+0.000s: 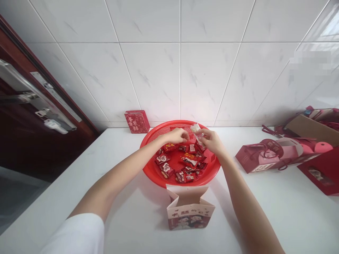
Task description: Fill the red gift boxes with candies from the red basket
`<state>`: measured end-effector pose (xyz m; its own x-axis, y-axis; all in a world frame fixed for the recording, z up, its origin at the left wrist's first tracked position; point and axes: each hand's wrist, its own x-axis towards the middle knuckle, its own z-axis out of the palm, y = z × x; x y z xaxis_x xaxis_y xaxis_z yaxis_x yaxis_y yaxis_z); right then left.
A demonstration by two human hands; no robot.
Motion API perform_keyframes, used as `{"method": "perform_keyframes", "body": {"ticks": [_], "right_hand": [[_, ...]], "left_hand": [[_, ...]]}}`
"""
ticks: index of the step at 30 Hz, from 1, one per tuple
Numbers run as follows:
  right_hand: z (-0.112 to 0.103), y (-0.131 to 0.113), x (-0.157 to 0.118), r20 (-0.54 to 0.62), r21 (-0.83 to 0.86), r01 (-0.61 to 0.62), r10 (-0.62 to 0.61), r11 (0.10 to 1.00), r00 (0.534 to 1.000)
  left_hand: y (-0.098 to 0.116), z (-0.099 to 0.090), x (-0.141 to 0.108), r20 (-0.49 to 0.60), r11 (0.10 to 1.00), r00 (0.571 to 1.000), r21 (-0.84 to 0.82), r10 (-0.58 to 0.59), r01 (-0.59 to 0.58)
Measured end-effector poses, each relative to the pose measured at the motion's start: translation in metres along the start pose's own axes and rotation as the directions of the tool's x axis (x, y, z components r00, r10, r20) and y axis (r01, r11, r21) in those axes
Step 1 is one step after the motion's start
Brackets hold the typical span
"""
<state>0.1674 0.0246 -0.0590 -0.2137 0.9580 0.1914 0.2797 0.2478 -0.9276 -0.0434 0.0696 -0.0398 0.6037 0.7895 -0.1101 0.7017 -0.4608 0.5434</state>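
Packet [195, 128] sits partly hidden by right hand [212, 140].

On the bench [132, 218] before you, the basket [173, 164] sits in the middle, with wrapped packets [190, 160] lying inside it. Your left hand [177, 135] is over its far half; your right hand [210, 141], to the right, has a sachet [196, 128] between its fingers, also over the basket. An open box [188, 217] stands on your side, just beside the near rim. Behind and left, a small box [137, 122] stands near the tiled wall [201, 81]. Right of the basket lies a handled box [246, 158], with a carton [315, 125] behind it, farther right. A door [16, 141] is beyond the bench's left side.
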Motion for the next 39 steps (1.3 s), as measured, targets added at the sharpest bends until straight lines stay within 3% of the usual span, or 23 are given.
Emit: {"method": "perform_keyframes", "body": {"ticks": [6, 12, 17, 21, 28, 39], "right_hand": [[0.0, 0.004, 0.003, -0.001, -0.048, -0.013, 0.013, 0.999, 1.0], [-0.001, 0.005, 0.003, -0.013, -0.102, 0.006, -0.007, 0.995, 1.0], [-0.002, 0.004, 0.002, -0.001, -0.144, -0.019, 0.019, 0.989, 1.0], [-0.002, 0.003, 0.001, 0.02, -0.177, -0.025, 0.029, 0.984, 0.999], [-0.002, -0.001, -0.003, 0.071, -0.192, 0.03, -0.016, 0.981, 0.997], [-0.001, -0.005, -0.002, 0.071, -0.121, 0.02, -0.011, 0.992, 0.997]], "left_hand": [[0.0, 0.023, 0.001, 0.077, 0.979, 0.995, 0.198, -0.065, 0.048], [-0.004, 0.021, 0.001, 0.096, 0.97, 0.989, 0.226, -0.113, 0.089], [0.001, 0.015, 0.002, 0.098, 0.995, 0.991, 0.043, -0.096, 0.092], [0.003, 0.009, 0.004, 0.022, 0.981, 0.998, -0.181, -0.061, 0.064], [0.003, 0.003, 0.003, -0.024, 0.876, 1.0, -0.482, 0.0, -0.011], [0.008, -0.002, -0.008, -0.01, 0.705, 0.998, -0.707, 0.061, -0.05]]}}
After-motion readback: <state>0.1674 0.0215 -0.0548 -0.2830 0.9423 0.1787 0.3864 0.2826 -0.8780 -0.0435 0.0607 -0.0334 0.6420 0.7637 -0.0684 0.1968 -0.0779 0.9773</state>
